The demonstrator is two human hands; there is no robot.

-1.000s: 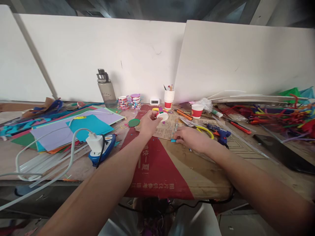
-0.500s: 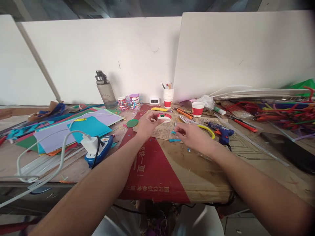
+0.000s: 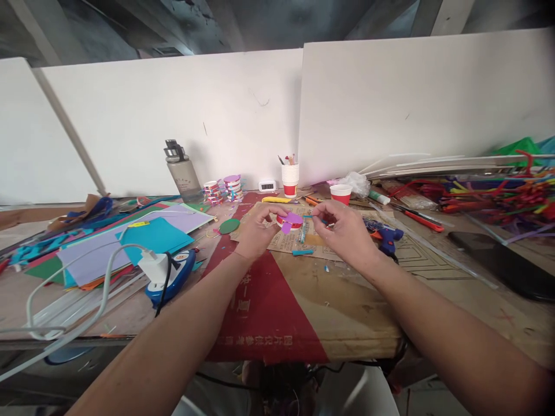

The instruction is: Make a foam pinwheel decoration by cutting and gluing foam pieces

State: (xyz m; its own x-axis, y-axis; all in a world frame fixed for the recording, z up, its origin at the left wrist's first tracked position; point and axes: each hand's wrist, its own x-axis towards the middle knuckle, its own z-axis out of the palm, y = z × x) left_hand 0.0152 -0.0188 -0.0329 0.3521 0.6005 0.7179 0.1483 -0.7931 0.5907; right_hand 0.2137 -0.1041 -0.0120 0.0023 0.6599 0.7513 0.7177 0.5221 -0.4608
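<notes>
My left hand [image 3: 259, 231] grips a short red-and-white paper cup section [image 3: 296, 226] from its left side. A purple paper disc [image 3: 293, 218] covers its top, and a purple tab hangs down over the front. To the right, my right hand [image 3: 342, 230] is closed in a pinch on a thin blue paper strip [image 3: 308, 216], which points toward the cup section. Below them a short blue paper piece [image 3: 302, 252] lies on the printed cardboard [image 3: 321, 249]. Scissors seen earlier beside my right hand are mostly hidden behind it.
At right lie a blue glue gun [image 3: 389, 236], a red-handled cutter [image 3: 422, 221] and a black phone [image 3: 498, 260]. Stacked cups [image 3: 290, 179], decorated cup pieces [image 3: 233, 189] and a bottle [image 3: 184, 176] stand behind. Coloured paper [image 3: 156, 240] and a corded power strip [image 3: 173, 280] lie left.
The cup section has turned so its purple top shows instead of its opening. My right hand has risen slightly, with the blue strip now stretching left from its fingertips. The camera view has tilted upward.
</notes>
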